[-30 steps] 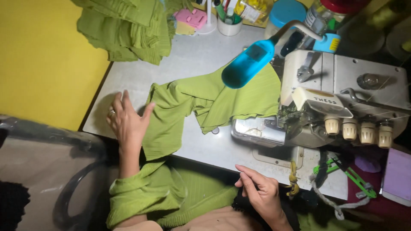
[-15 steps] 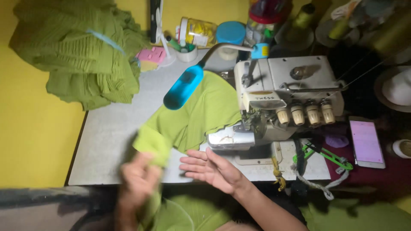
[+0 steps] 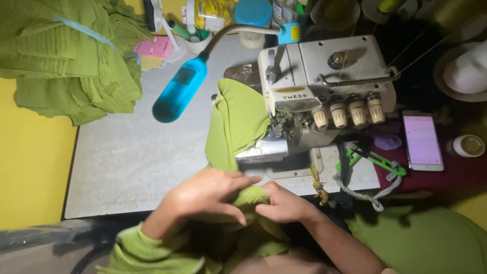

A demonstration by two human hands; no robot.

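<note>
A piece of green fabric [image 3: 236,119] runs from under the presser area of the white overlock sewing machine [image 3: 324,86] down over the table's front edge into my lap. My left hand [image 3: 208,195] lies over the fabric at the table edge, fingers spread across it. Just to the right of it, my right hand [image 3: 281,203] pinches the same fabric, its fingertips meeting those of the left hand. More green cloth [image 3: 152,251] bunches below my forearms.
A blue lamp on a gooseneck [image 3: 180,91] hangs over the grey table [image 3: 122,162]. A pile of green garments [image 3: 71,61] sits at the back left. A phone [image 3: 422,140] and green-handled scissors [image 3: 373,160] lie right of the machine. Cups and jars [image 3: 253,20] stand at the back.
Both hands came together at the table's front edge and gathered the green fabric. The cloth that lay spread over the table is now bunched beside the machine. The view shifted left.
</note>
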